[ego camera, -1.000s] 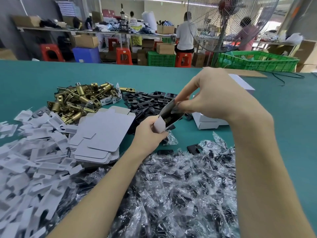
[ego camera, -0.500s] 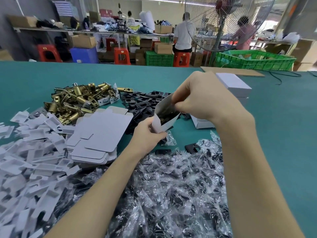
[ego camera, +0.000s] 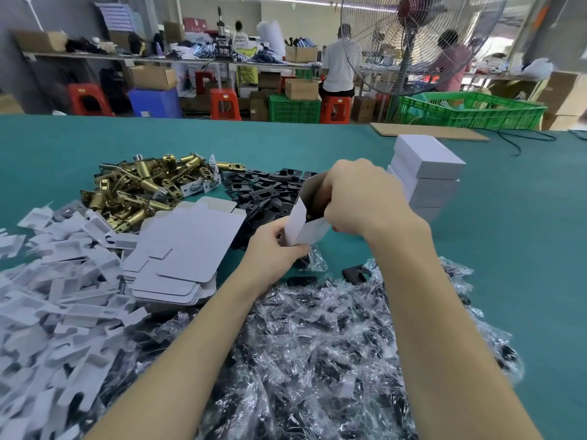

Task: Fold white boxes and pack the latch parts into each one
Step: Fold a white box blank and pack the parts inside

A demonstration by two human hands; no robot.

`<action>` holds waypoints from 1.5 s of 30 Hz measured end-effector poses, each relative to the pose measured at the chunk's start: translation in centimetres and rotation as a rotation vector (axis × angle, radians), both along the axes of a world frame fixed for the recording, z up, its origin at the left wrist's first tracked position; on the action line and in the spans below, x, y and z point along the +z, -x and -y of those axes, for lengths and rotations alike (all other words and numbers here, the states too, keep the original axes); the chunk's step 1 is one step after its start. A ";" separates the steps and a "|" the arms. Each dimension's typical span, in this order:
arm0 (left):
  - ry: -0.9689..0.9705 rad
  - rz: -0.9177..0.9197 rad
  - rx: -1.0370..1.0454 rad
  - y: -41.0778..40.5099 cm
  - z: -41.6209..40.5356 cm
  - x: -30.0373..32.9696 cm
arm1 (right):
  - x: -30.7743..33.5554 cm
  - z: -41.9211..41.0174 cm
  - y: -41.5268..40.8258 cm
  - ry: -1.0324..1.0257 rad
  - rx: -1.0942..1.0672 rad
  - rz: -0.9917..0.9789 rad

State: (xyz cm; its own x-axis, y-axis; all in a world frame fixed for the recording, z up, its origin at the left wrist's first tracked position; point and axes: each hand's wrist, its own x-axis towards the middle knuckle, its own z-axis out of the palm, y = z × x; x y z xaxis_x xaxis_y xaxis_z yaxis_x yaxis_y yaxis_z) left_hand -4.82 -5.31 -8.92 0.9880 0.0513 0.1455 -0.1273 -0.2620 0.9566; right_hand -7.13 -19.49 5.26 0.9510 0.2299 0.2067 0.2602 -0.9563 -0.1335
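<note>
No lettering, number or brand can be read anywhere. The sheets pinned to the grey wall (ego camera: 117,15) at the upper left of the frame carry rows of print too blurred to make out. The small white label on the blue plastic bin (ego camera: 155,103) and the pale mark on the red plastic stool (ego camera: 224,103) in the upper middle are too small to tell. The stacked white cardboard boxes (ego camera: 425,173) right of centre show plain faces.
</note>
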 end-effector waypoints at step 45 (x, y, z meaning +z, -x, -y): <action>0.014 0.160 0.045 1.8 1.6 3.4 | -6.4 3.1 -4.9 -1.245 0.003 -0.819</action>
State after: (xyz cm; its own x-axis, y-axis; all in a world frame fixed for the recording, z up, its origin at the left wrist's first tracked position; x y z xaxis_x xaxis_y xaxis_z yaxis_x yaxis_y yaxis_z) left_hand -6.61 -6.94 -5.48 0.9488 0.0983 0.3000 -0.2669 -0.2581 0.9285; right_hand -2.19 -22.57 -1.13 0.8972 0.3138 -0.3109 -0.2868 -0.1214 -0.9503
